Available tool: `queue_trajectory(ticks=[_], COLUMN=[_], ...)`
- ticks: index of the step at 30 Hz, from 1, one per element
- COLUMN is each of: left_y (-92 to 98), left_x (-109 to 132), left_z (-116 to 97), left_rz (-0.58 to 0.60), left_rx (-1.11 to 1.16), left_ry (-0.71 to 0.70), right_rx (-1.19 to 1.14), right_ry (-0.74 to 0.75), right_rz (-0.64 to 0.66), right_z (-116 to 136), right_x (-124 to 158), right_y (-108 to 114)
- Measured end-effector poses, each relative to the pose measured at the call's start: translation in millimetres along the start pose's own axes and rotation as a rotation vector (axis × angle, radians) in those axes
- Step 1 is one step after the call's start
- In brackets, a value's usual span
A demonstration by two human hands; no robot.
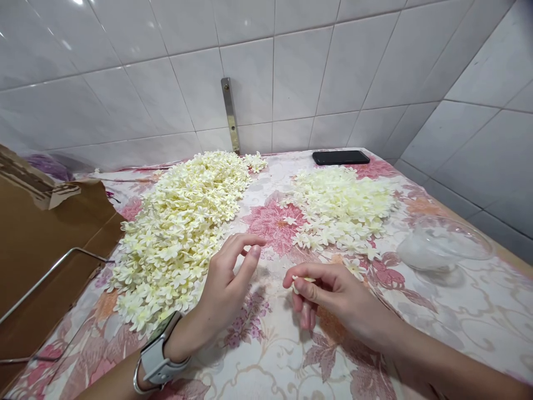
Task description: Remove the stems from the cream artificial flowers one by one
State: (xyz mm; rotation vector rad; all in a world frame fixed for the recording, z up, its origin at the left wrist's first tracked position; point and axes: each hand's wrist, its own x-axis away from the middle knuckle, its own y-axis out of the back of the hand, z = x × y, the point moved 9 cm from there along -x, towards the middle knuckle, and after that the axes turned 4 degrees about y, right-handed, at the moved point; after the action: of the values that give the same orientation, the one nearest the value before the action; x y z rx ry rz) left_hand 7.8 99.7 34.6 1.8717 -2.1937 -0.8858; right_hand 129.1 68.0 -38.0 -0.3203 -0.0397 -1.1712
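Observation:
My right hand (337,291) pinches a small pale-yellow artificial flower (296,284) between thumb and index finger, just above the floral tablecloth (266,364). To its left, my left hand (228,280) hovers with thumb and index finger apart, and nothing shows between them; its other fingers are partly hidden. A smartwatch (158,355) is on my left wrist. Beside that hand lies a large heap of cream-yellow flowers (183,216). Beyond my right hand spreads a smaller, flatter pile of similar, paler flowers (343,203), with a few loose ones at its near edge.
A transparent plastic container (437,247) lies on the right, with something whitish in it. At the back is a black phone (340,158). An opened cardboard box (54,233) and bent metal wire (45,289) stand at left. A metal bracket (230,114) rests against the tiled wall (300,72).

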Motion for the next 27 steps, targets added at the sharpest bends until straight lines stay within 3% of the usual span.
queue_trajectory(ticks=[3,6,9,12,19,23,27], left_y=[-0.7,-8.5,-16.2,-13.9,-3.1,-2.3,-3.5], left_x=[-0.2,1.4,3.9,3.5,0.3,-0.9,-0.7], left_z=[0.1,-2.3,-5.3,-5.7,-3.2,-3.2,-3.0], left_rz=[0.005,0.077,0.144,0.120,0.052,0.041,0.047], left_rx=[-0.002,-0.014,-0.036,-0.040,-0.040,-0.054,-0.055], left_ry=[0.004,-0.015,-0.042,-0.050,-0.029,-0.025,-0.017], right_rx=[0.031,0.124,0.367,0.627,1.144,1.276,1.281], right_ry=[-0.014,0.070,0.170,0.271,0.876,0.881,0.826], right_rz=[0.005,-0.033,-0.071,-0.044,-0.065,-0.156,-0.100], right_z=[-2.7,4.7,15.8,26.9,67.6,66.5,54.8], right_x=[-0.1,1.2,4.3,6.4,29.5,31.1,27.6], right_y=[-0.7,3.3,8.0,6.5,-16.2,-18.6,-24.8])
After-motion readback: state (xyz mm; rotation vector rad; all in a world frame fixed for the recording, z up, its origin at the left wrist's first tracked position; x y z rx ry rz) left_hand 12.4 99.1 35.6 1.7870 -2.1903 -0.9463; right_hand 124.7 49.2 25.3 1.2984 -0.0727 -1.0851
